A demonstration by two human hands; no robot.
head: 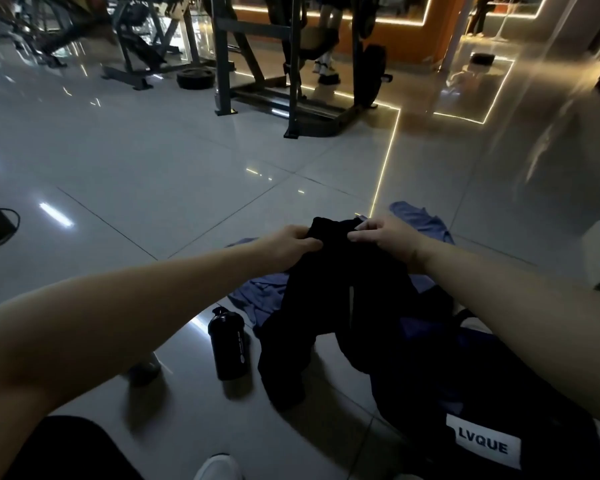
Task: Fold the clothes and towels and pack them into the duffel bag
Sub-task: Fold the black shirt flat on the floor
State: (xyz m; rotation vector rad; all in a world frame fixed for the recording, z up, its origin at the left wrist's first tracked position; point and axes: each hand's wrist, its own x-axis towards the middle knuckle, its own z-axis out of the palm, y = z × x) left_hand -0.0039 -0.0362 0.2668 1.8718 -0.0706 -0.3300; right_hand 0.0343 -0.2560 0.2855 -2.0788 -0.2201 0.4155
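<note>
Glossy grey tiled floor (153, 161), dim gym, steel rack (257, 64) at 12 o'clock, left hand (288, 242) and right hand (385, 237) pinching the top of a limp black garment (343, 289) at centre, crumpled blue cloth (260, 296) beneath, dark duffel bag (516, 382) at 5 o'clock, cylindrical black bottle (227, 344) at 7

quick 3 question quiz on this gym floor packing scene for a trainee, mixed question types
1. True or false: the left hand and right hand both hold the black garment by its top edge.
2. The bottle is: A) on a chair, B) on the floor left of the garment, C) in the right hand.
3. Fill in: the cloth on the floor beneath the garment is ___ in colour.

Key: 1 true; 2 B; 3 blue.
</note>
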